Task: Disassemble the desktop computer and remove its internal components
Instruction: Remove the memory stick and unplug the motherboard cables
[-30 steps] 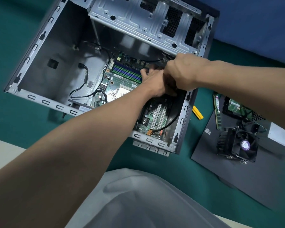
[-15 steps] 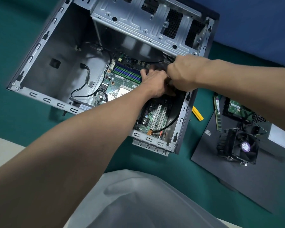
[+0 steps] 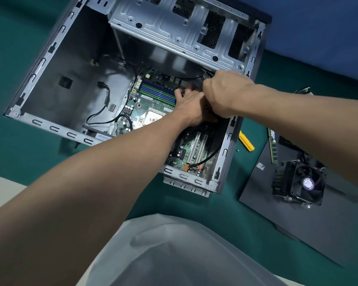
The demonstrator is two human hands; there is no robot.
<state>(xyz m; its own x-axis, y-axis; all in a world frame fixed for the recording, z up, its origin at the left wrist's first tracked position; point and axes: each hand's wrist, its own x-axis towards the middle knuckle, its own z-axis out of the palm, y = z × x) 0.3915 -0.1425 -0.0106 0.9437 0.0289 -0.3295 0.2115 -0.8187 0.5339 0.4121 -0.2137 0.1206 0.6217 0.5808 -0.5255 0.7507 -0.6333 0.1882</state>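
The open desktop case lies on its side on a green mat. Its green motherboard is inside, with blue and green memory slots standing bare. My left hand rests on the board just right of those slots, fingers spread; its thumb side is hidden under my right hand. My right hand is a closed fist at the case's right wall, gripping thin black cables that run in from under the drive cage. What the cables plug into is hidden.
Another black cable curves to an orange connector by the expansion slots. A loose cable lies on the case floor. Right of the case are a yellow tool, a memory stick and a cooler fan on a black panel.
Both hands stay at the same spot by the case's right wall; only the camera view shifts slightly.
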